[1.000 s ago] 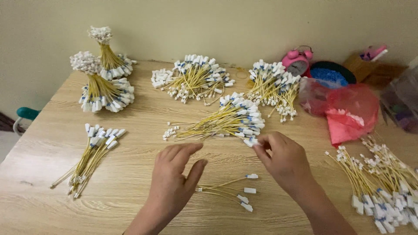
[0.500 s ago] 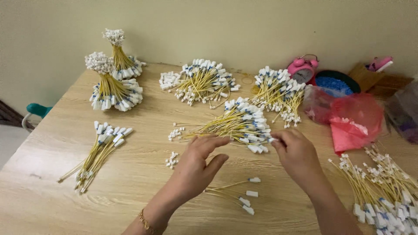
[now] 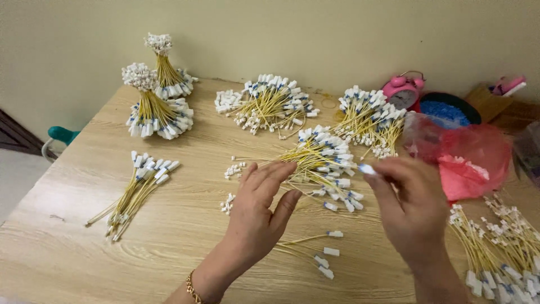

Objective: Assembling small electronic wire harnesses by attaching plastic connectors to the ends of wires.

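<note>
In the head view, the right hand [image 3: 413, 205] pinched one white plug [image 3: 367, 169] between thumb and finger, at the edge of the middle bundle [image 3: 318, 163]. The left hand [image 3: 261, 211] lay open on that bundle's yellow wires. It seemed a picking-out step; the next move would need pulling that wire free without dragging its neighbours.

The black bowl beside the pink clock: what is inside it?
The black bowl holds small blue pieces. The red plastic bag covers its near side, so that part stays hidden.

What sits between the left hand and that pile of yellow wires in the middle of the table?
Nothing visible: the left hand already has its fingertips at the middle wire pile, while the right hand pinches one white connector.
</note>
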